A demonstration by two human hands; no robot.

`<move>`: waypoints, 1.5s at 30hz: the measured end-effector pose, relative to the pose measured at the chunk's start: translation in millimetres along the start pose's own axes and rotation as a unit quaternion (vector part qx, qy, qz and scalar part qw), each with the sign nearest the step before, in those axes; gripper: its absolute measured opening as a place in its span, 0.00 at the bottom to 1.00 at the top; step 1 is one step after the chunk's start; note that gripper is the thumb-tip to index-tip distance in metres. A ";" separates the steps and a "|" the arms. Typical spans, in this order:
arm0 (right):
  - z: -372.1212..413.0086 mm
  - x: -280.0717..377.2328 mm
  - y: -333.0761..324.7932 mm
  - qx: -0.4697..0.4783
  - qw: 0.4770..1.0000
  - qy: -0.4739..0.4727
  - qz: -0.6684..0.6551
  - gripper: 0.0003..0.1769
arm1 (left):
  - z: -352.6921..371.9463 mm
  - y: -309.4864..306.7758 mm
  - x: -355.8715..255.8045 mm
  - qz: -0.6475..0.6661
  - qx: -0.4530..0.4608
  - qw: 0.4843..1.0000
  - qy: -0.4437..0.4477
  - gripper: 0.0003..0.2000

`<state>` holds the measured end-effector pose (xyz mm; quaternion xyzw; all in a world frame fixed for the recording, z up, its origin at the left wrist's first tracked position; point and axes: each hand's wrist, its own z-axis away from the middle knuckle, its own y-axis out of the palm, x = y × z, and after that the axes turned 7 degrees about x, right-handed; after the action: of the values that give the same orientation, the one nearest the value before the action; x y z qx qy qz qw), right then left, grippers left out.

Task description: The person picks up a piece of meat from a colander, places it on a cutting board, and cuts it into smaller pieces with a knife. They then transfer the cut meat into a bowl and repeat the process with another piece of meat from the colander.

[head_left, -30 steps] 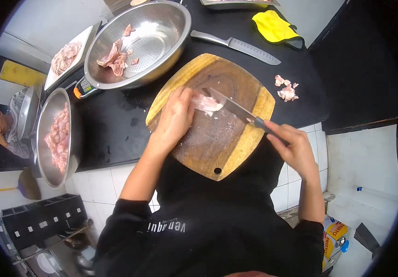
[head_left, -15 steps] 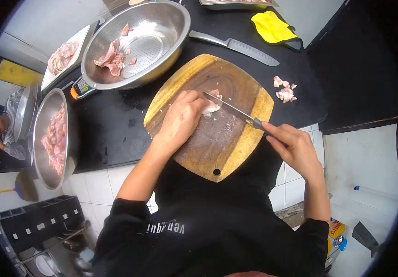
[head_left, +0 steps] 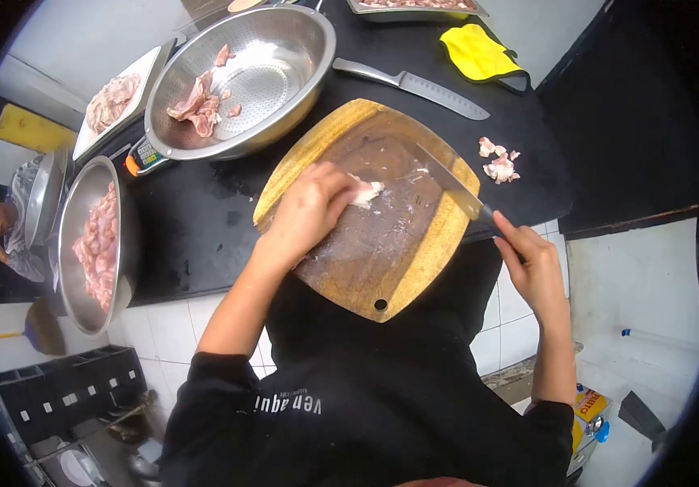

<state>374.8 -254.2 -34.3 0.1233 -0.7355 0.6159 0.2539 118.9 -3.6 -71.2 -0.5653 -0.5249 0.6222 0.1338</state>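
On the wooden cutting board (head_left: pixel 390 276), my left hand (head_left: pixel 310 209) has its fingers closed round a piece of pale meat (head_left: pixel 365 193), whose whitish end sticks out toward the right. My right hand (head_left: pixel 530 258) grips the dark handle of a knife (head_left: pixel 455 188). The blade points up and left over the board's right part, apart from the meat. Small scraps and wet marks lie on the board between blade and meat. Trimmed pale pieces (head_left: pixel 501 167) rest on the black table right of the board.
A perforated steel bowl (head_left: pixel 272 77) with some meat stands at the upper left, near a steel bowl of meat (head_left: pixel 98 243) and a white tray (head_left: pixel 134 101). Behind the board lie a second knife (head_left: pixel 438 92) and a yellow cloth (head_left: pixel 477 53). A person (head_left: pixel 12 219) is at far left.
My right hand has drawn the knife away from the meat, to the right. My left hand has shifted slightly left and down with the meat.
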 end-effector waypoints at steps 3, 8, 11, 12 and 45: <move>0.2 1.9 0.6 0.011 0.998 0.029 -0.047 0.22 | -7.8 1.4 3.9 0.013 -0.013 1.000 -0.022 0.14; 0.5 4.6 19.6 -0.055 0.995 -0.023 -0.085 0.25 | -4.8 -9.9 -7.7 -0.093 0.107 0.989 -0.039 0.15; 3.3 8.8 18.0 -0.067 0.988 0.040 -0.132 0.25 | -8.2 -13.3 -16.5 -0.005 0.096 0.993 -0.067 0.14; 4.2 6.9 16.5 -0.041 0.989 0.050 -0.134 0.26 | -10.6 -13.8 -22.2 -0.006 0.099 0.993 -0.067 0.14; 29.2 72.5 46.6 0.054 0.991 -0.027 0.116 0.41 | -7.1 25.3 -22.1 -0.029 -0.021 0.999 0.025 0.08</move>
<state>284.3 -263.1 -38.8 0.0672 -0.7169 0.6765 0.1544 142.9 -27.3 -77.8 -0.5679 -0.5507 0.5922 0.1534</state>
